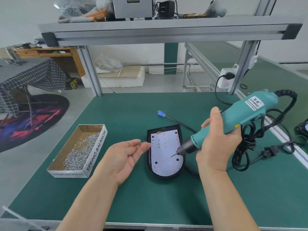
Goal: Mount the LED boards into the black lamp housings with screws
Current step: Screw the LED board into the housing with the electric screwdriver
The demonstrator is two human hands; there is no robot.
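white rounded led board (165, 152) seated in black lamp housing (165, 177), mid green bench mat (133, 105). right hand (215, 142) wrapped round teal electric screwdriver (241, 117), bit tip over board. left hand (126, 157) palm up, fingers relaxed, tips beside housing's left edge. white cardboard box (97, 150) of silver screws (80, 154) further left.

The right grip (216, 142) holds a teal electric screwdriver (243, 115), its bit over the LED board (164, 147) in the black housing (170, 127); the left grip (125, 157) hovers palm-up beside it.
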